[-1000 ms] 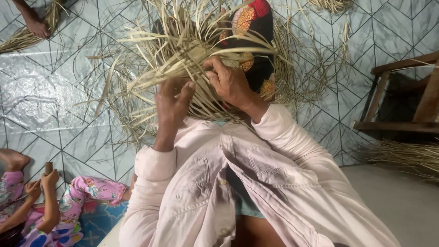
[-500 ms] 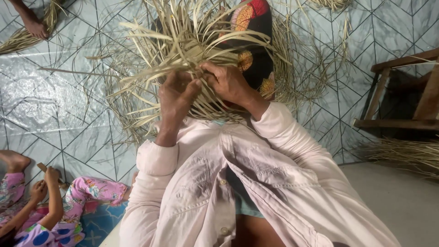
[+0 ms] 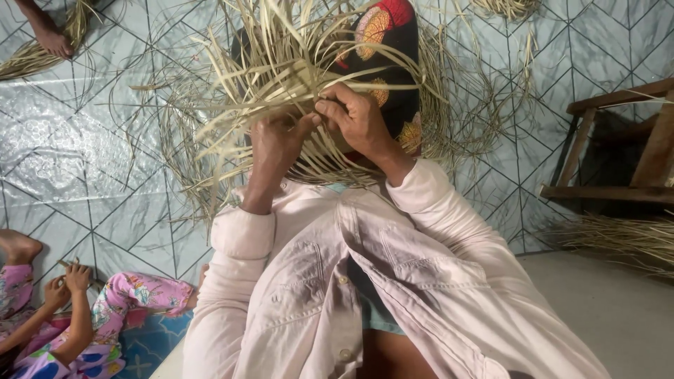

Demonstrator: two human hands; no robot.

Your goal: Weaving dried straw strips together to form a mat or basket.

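Both hands gripping straw weave, fingers buried

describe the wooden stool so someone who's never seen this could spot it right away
Start from the pale tiled floor and go to the right edge of the view. There, above a loose heap of dry straw, stands the stool, only partly in frame. It is the only dark brown, straight-barred wooden thing; everything else near it is pale straw or tile.

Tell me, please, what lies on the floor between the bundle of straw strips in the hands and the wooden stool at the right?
In the head view, loose curled straw strands lie on the tiled floor between the straw bundle and the wooden stool.
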